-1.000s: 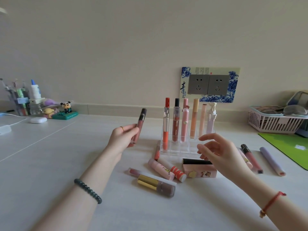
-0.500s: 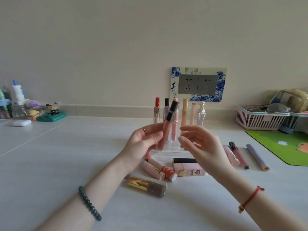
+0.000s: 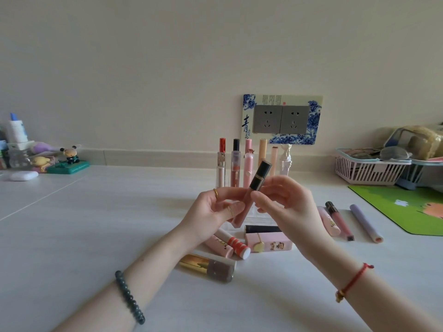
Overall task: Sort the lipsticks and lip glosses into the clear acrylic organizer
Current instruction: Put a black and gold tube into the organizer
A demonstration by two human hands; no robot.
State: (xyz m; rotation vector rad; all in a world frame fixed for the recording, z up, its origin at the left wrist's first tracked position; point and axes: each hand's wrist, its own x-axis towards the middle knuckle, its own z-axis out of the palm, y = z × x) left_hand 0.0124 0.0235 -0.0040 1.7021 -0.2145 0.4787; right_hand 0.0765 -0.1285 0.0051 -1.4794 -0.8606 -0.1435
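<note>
Both hands hold one pink lip gloss with a black cap [image 3: 257, 178], tilted, in front of the clear acrylic organizer [image 3: 260, 218]. My left hand [image 3: 215, 209] grips its pink body; my right hand [image 3: 285, 202] pinches it just below the cap. Several tubes stand upright in the organizer's back row [image 3: 248, 164], which the hands mostly hide. Loose ones lie on the table: a gold-and-brown lipstick [image 3: 208, 267], a pink boxy lipstick [image 3: 268, 242], an orange-striped tube [image 3: 236, 243], and to the right a pink gloss [image 3: 339, 220] and a lilac tube [image 3: 365, 222].
A pink basket [image 3: 366, 170] full of items stands at the back right, with a green mat [image 3: 407, 204] before it. Small figurines [image 3: 69, 159], bottles and a white case [image 3: 24, 175] sit at the back left. A socket panel [image 3: 281, 119] is on the wall.
My left hand carried the black-capped gloss from the left to in front of the organizer. My right hand rose and took hold of it below the cap.
</note>
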